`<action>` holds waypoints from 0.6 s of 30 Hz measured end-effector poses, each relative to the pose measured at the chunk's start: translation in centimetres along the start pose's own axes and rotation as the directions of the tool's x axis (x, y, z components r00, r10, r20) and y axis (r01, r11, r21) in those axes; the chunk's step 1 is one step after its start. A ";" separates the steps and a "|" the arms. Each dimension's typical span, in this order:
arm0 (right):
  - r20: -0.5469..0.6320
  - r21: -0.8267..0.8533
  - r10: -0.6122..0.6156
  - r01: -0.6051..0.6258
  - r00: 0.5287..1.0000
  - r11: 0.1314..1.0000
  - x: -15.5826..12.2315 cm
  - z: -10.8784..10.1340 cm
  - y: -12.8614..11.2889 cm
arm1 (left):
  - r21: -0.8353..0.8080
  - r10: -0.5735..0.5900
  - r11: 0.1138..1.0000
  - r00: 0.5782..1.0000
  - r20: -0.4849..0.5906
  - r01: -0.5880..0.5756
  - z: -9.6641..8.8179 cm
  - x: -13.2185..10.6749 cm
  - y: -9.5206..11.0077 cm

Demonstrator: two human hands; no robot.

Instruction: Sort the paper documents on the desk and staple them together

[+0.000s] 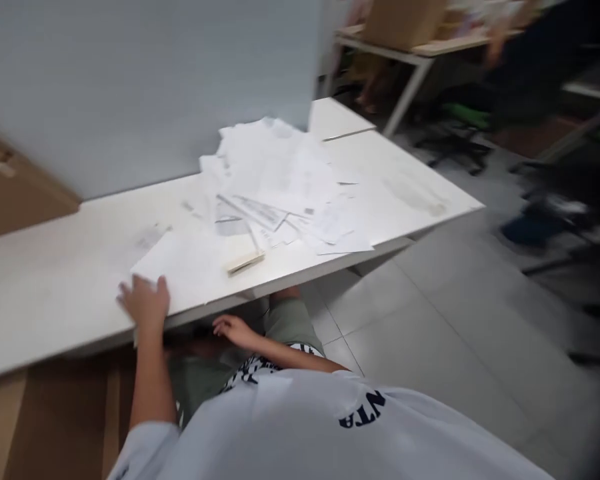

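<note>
My left hand (145,303) lies flat with fingers spread on the near edge of a white table (55,293), touching the corner of a large white sheet (190,267). My right hand (233,328) hangs just below the table edge over my lap, fingers loosely apart and holding nothing. A thin tan-edged stack (245,260) rests on the sheet near the table's front. Behind it spreads a loose pile of printed papers (280,180). The picture is smeared by motion.
A grey partition (155,80) backs the table. A cardboard box (10,187) stands at the left, and brown cardboard (55,413) lies under the table. Far right, a person in dark clothes (530,60) is by other desks and chairs. Grey floor tiles (455,320) stretch right.
</note>
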State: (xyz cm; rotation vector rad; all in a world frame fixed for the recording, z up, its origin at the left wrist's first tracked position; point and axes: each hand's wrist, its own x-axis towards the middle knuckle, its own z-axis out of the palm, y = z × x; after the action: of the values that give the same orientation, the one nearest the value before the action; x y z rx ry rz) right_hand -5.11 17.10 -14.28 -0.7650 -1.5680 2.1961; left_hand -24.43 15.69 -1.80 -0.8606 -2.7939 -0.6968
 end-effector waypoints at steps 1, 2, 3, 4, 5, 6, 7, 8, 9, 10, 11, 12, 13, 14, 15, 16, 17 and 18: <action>0.031 0.058 0.021 -0.023 0.999 0.998 0.1 0.4 -0.2 | 0.041 -0.023 0.999 0.999 -0.029 0.024 -0.1 -1.0 -1.2; 0.033 0.170 0.031 -0.037 0.999 0.985 0.2 0.8 -0.7 | 0.034 -0.038 0.999 0.997 -0.064 0.040 -0.1 -1.6 -2.0; 0.017 0.287 0.036 -0.039 0.999 0.957 0.3 1.1 -1.4 | 0.018 -0.070 0.997 0.992 -0.108 0.072 0.1 -2.1 -2.4; -0.013 0.395 0.049 -0.039 0.999 0.918 0.2 1.3 -2.2 | -0.003 -0.097 0.995 0.984 -0.152 0.098 0.3 -2.3 -2.6; -0.043 0.482 0.074 -0.045 0.996 0.875 0.1 1.6 -3.1 | -0.027 -0.122 0.993 0.975 -0.187 0.119 0.5 -2.4 -2.7; -0.067 0.538 0.104 -0.051 0.992 0.841 -0.2 1.7 -3.8 | -0.051 -0.133 0.991 0.966 -0.220 0.125 0.6 -2.5 -2.8; -0.092 0.574 0.134 -0.057 0.987 0.817 -0.6 1.8 -4.5 | -0.077 -0.130 0.990 0.961 -0.246 0.115 0.6 -2.6 -2.9; -0.113 0.595 0.159 -0.061 0.981 0.801 -1.0 1.9 -5.0 | -0.108 -0.114 0.990 0.959 -0.261 0.088 0.6 -2.7 -3.1; -0.130 0.605 0.178 -0.064 0.975 0.794 -1.3 2.0 -5.4 | -0.142 -0.089 0.988 0.960 -0.265 0.053 0.5 -2.7 -3.4; -0.142 0.604 0.191 -0.068 0.971 0.794 -1.5 2.0 -5.7 | -0.175 -0.058 0.984 0.966 -0.252 0.013 0.4 -2.7 -3.9; -0.146 0.591 0.204 -0.080 0.968 0.802 -1.6 2.0 -5.9 | -0.205 -0.021 0.978 0.975 -0.223 -0.026 0.2 -2.7 -4.4; -0.139 0.571 0.223 -0.106 0.965 0.814 -1.6 2.0 -6.0 | -0.230 0.022 0.971 0.983 -0.185 -0.065 0.0 -2.8 -4.9; -0.128 0.547 0.245 -0.138 0.961 0.826 -1.4 1.9 -6.2 | -0.254 0.060 0.962 0.987 -0.147 -0.096 -0.1 -2.9 -5.5; -0.122 0.526 0.267 -0.165 0.956 0.834 -1.3 1.8 -6.3 | -0.284 0.082 0.952 0.989 -0.121 -0.113 -0.3 -3.0 -6.0; -0.123 0.511 0.282 -0.183 0.951 0.840 -1.1 1.7 -6.3 | -0.323 0.082 0.939 0.990 -0.114 -0.114 -0.4 -3.2 -6.4; -0.126 0.501 0.289 -0.190 0.949 0.844 -1.0 1.6 -6.3 | -0.368 0.060 0.924 0.991 -0.122 -0.102 -0.5 -3.4 -6.6; -0.128 0.496 0.288 -0.190 0.949 0.847 -0.9 1.4 -6.3 | -0.411 0.023 0.908 0.990 -0.140 -0.079 -0.6 -3.4 -6.8; -0.129 0.492 0.281 -0.185 0.951 0.851 -0.9 1.3 -6.3 | -0.441 -0.016 0.896 0.987 -0.161 -0.058 -0.7 -3.4 -6.9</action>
State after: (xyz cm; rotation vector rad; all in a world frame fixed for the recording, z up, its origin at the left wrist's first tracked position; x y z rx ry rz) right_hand -5.39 17.70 -7.84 -1.0120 -0.8147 2.4423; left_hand -25.46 8.58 -4.73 -0.8509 -2.5109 -1.3720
